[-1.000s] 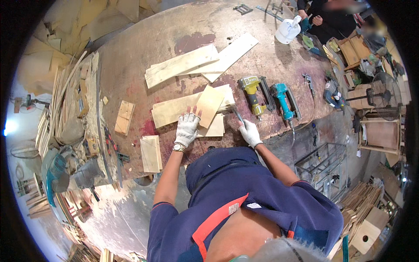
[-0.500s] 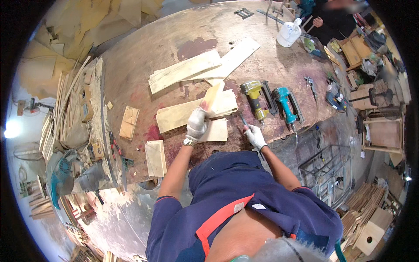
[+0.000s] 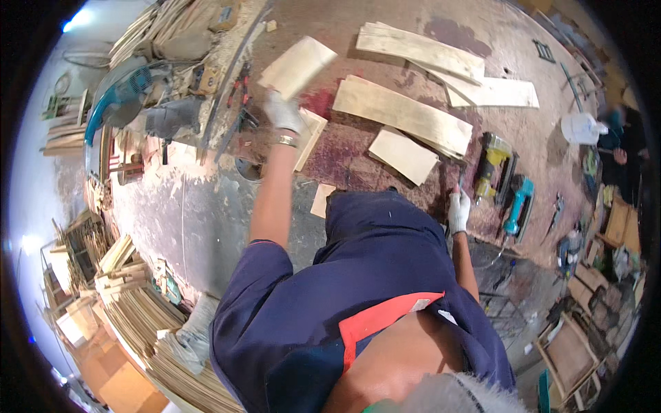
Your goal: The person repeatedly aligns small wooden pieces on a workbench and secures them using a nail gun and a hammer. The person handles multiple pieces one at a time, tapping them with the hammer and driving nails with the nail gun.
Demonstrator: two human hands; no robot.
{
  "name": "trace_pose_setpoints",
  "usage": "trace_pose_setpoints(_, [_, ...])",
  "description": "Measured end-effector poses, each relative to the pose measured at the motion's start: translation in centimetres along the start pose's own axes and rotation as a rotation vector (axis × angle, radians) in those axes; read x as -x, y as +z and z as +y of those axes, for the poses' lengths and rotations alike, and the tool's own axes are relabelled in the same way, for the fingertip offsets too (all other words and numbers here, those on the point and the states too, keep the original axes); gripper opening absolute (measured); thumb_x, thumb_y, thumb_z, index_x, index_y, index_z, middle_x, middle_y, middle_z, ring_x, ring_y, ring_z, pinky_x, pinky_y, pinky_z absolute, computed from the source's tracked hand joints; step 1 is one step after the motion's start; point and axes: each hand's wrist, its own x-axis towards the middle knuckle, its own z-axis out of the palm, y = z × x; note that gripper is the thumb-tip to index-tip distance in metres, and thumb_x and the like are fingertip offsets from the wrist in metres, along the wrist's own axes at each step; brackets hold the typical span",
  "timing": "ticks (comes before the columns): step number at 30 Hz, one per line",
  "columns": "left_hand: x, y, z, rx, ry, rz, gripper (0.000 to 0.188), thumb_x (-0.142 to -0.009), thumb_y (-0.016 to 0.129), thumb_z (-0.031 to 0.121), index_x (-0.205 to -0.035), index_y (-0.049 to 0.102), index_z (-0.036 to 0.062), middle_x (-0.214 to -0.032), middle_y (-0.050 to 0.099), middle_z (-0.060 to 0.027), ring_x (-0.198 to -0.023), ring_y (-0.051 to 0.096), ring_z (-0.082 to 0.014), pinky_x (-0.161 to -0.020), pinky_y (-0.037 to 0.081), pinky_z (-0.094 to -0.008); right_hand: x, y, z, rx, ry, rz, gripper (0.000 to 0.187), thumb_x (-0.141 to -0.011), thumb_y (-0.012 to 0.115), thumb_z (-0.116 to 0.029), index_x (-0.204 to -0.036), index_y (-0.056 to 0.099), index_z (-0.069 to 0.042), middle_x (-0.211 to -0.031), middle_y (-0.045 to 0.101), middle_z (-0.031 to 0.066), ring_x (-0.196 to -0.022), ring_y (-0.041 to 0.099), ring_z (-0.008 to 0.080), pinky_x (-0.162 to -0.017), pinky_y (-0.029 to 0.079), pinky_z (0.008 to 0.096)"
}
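Observation:
My left hand, in a white glove, grips a short pale wooden board by its near end, at the left of the workbench. Just below that hand lies another short board, partly covered by it. My right hand, also gloved, is closed round a slim tool with a reddish part, too small to name. Between the hands rest a long board on another and a short board. A yellow-and-black nail gun and a teal nail gun lie right of my right hand.
More long boards lie farther back. A white plastic jug stands at the far right, near another person. Red-handled pliers and a teal saw are at the left. Wood strips are piled lower left.
My left hand has carried the short board from the middle boards to the left side of the bench. The view has turned, shifting the bench. My right hand still keeps the slim tool.

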Motion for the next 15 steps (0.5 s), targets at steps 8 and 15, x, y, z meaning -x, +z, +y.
trace_pose_setpoints(8, [2.4,-3.1,-0.2,-1.639,0.512,-0.177,0.098,-0.078,0.071,0.072,-0.143,0.047,0.0027,-0.138,0.052,-0.0278,-0.125,0.055,-0.0425,-0.107,0.042,-0.0501,1.6,-0.8,-0.5,0.352,-0.053,0.236,0.026,-0.098,0.063,-0.031,-0.097,0.064,-0.005,-0.067,0.061,0.0101,-0.057,0.057,0.0284,-0.057,0.044,0.0415])
trace_pose_setpoints(15, [7.5,-6.6,-0.9,-2.061,0.266,-0.304,0.094,-0.074,0.075,0.065,-0.142,0.047,0.0077,-0.135,0.052,-0.0237,-0.127,0.05,-0.0439,-0.106,0.04,-0.056,3.1,-2.1,-3.5,0.676,-0.057,0.369,0.025,-0.089,0.069,-0.022,-0.11,0.066,-0.009,-0.092,0.072,0.0186,-0.082,0.07,0.0387,-0.075,0.054,0.0452])
